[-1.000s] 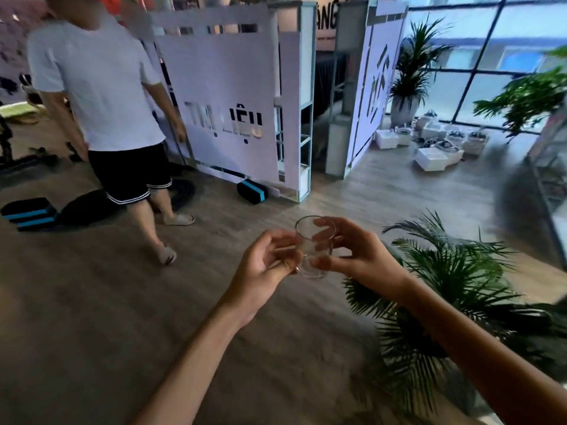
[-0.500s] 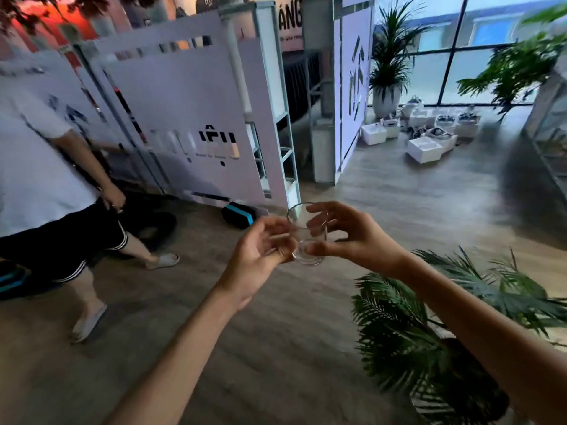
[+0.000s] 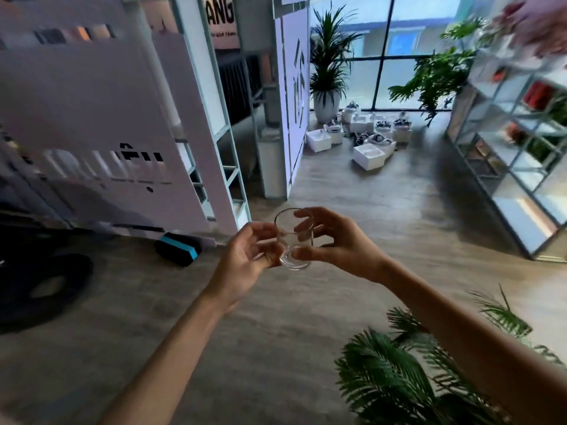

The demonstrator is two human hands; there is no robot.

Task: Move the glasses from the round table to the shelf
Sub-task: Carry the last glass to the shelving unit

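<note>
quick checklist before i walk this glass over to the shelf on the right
1. Grip: right hand curls round the glass, left hand pinches it low down: ok.
2. Glass upright, mouth up: ok.
3. Nothing to spill, no liquid seen inside: ok.
4. Floor between the hands and the shelf is bare; the white boxes lie farther back: ok.
5. Free spot on the shelf: compartments are blurred: cannot tell.
6. Right forearm clear of the palm below it: cannot tell.
</note>
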